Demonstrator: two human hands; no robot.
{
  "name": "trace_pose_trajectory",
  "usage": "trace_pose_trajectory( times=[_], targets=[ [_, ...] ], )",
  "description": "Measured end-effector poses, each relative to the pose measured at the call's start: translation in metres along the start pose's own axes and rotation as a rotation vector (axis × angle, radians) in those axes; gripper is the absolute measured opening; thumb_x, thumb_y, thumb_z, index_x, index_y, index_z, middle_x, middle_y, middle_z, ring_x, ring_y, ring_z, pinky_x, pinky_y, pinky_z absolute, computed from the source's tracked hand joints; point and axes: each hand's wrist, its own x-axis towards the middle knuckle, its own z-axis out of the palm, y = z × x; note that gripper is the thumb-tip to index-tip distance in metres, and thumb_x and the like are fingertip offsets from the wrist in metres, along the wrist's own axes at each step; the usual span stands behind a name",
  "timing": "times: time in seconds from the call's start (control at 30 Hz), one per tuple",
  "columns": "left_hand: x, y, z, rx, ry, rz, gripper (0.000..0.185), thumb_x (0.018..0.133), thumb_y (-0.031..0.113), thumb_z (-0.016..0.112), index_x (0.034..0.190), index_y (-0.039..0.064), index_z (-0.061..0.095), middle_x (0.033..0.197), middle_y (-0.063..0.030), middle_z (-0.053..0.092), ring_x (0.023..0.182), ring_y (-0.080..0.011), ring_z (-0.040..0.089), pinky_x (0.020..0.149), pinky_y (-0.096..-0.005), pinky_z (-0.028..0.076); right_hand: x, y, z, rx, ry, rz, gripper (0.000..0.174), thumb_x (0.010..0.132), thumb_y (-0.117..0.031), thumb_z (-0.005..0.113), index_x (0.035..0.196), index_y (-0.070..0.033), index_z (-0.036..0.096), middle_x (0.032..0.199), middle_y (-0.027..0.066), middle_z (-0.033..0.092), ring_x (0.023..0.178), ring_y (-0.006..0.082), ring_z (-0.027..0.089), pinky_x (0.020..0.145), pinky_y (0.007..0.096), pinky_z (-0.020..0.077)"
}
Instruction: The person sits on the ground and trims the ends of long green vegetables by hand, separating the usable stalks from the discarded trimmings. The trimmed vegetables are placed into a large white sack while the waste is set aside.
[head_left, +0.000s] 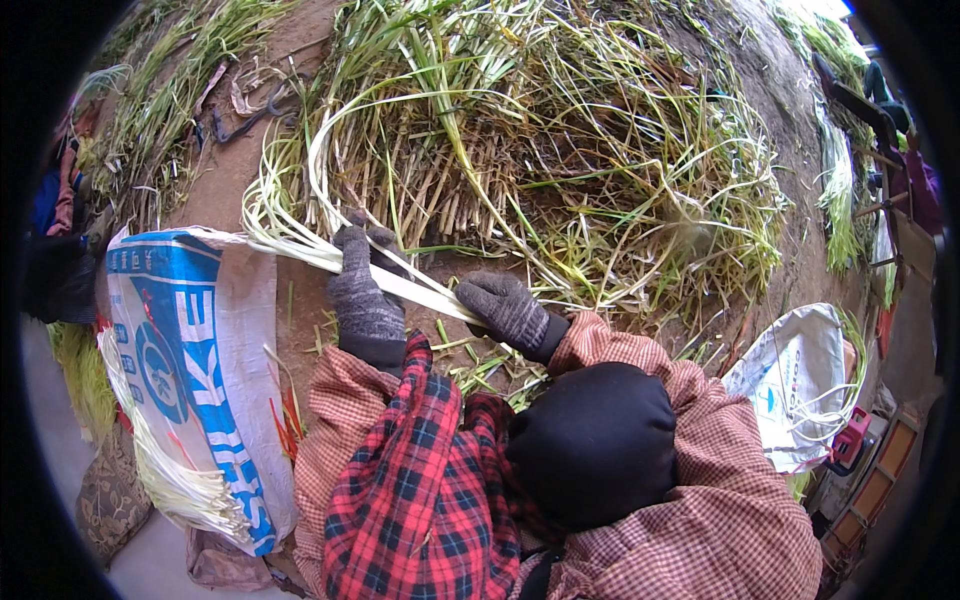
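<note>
Both my hands wear grey knitted gloves. My left hand (365, 289) is closed around a bundle of long pale stalks (412, 291), whose thin ends curl up and to the left. At the bundle's other end, my right hand (506, 309) grips the stalks; its fingertips are partly hidden. Beyond the hands lies a large heap of green and yellowed stalks with leaves (480, 150). One long green stalk arches down from the heap towards the ground by my right hand.
On the left, a blue and white woven sack (247, 337) carries a bundle of trimmed pale stalks (180, 480). A white sack (784, 375) with some stalks lies at the right, near a red-handled object (851, 442). Other people are partly visible at both edges.
</note>
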Motion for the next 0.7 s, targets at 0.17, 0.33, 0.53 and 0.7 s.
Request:
trace_pose_trajectory(
  times=[0.17, 0.33, 0.53, 0.7],
  targets=[
    [-0.004, -0.015, 0.004, -0.234, -0.149, -0.204, 0.029, 0.083, 0.03, 0.055, 0.103, 0.01, 0.049, 0.065, -0.0029, 0.052, 0.052, -0.0153, 0.049, 0.05, -0.0312, 0.045, -0.01, 0.009, -0.001, -0.231, 0.096, -0.274, 0.021, 0.086, -0.021, 0.047, 0.085, -0.002, 0.055, 0.064, 0.0064, 0.049, 0.051, 0.0129, 0.05, 0.048, 0.0263, 0.0413],
    [0.03, -0.033, -0.029, -0.237, -0.485, -0.435, 0.025, 0.089, 0.027, 0.044, 0.108, 0.011, 0.047, 0.056, 0.0009, 0.046, 0.033, -0.0102, 0.032, 0.039, -0.0298, 0.027, -0.013, 0.014, -0.009, -0.297, -0.093, -0.256, 0.02, 0.084, -0.022, 0.049, 0.093, -0.006, 0.056, 0.08, 0.0117, 0.058, 0.068, 0.0227, 0.057, 0.064, 0.0322, 0.0472],
    [-0.004, 0.045, -0.002, -0.37, -0.672, -0.297, 0.028, 0.091, 0.023, 0.036, 0.112, 0.005, 0.044, 0.051, 0.0049, 0.035, 0.033, -0.005, 0.027, 0.031, -0.0226, 0.025, 0.042, 0.009, -0.068, -0.618, 0.066, 0.069, 0.03, 0.082, -0.034, 0.051, 0.101, -0.011, 0.055, 0.088, 0.017, 0.06, 0.08, 0.0301, 0.059, 0.07, 0.0383, 0.0472],
    [-0.043, 0.12, 0.029, -0.375, -0.998, 0.069, 0.033, 0.094, 0.027, 0.026, 0.117, 0.01, 0.043, 0.046, 0.0052, 0.032, 0.03, -0.0055, 0.027, 0.033, -0.0214, 0.026, 0.068, 0.006, -0.104, -1.059, 0.148, 0.303, 0.039, 0.077, -0.045, 0.05, 0.093, -0.01, 0.055, 0.085, 0.0161, 0.061, 0.083, 0.0328, 0.058, 0.073, 0.0413, 0.0434]
  ],
)
